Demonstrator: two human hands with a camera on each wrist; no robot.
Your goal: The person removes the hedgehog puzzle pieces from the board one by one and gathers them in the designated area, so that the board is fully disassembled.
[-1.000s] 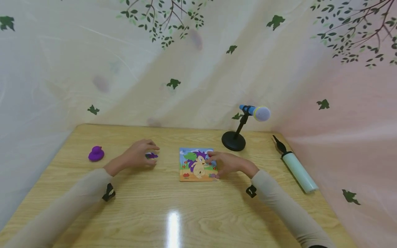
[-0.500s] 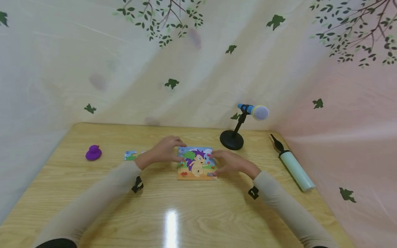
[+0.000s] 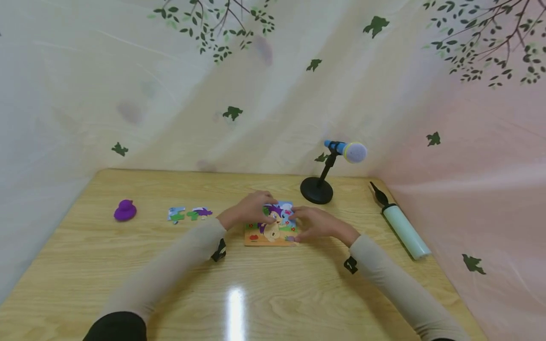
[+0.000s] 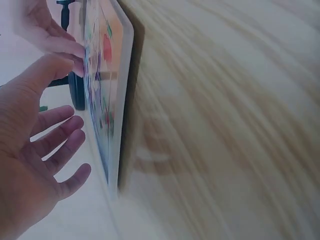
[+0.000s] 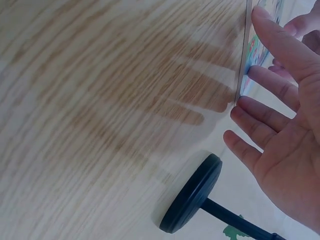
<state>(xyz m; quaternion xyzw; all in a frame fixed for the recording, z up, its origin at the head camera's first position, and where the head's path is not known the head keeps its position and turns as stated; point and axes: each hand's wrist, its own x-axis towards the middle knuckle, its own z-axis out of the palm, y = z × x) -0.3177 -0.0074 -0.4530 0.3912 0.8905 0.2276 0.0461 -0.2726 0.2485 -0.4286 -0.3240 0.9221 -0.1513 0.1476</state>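
Observation:
A jigsaw puzzle (image 3: pixel 270 240) with a purple-haired cartoon hedgehog lies flat on the table. Over its upper left part reaches my left hand (image 3: pixel 249 208), thumb and fingers spread and nothing visible between them. In the left wrist view, the left thumb points at the picture while the other fingers (image 4: pixel 65 142) are loosely bent. At the puzzle's right edge, my right hand (image 3: pixel 317 221) touches the border with fairly straight fingers; the right wrist view shows its thumb (image 5: pixel 272 32) and fingertips along that edge. Loose puzzle pieces (image 3: pixel 176 214) lie to the left.
At the far left sits a purple rubber duck (image 3: pixel 125 210). A blue toy microphone (image 3: pixel 347 151) on a round black stand (image 3: pixel 316 190) stands behind the puzzle. To the right lies a pale green balloon pump (image 3: pixel 407 232). A leaf-patterned curtain (image 3: pixel 170 94) hangs behind the table.
My left hand has moved right from the loose pieces to over the puzzle, uncovering those pieces. The right hand has stayed at the puzzle's right edge.

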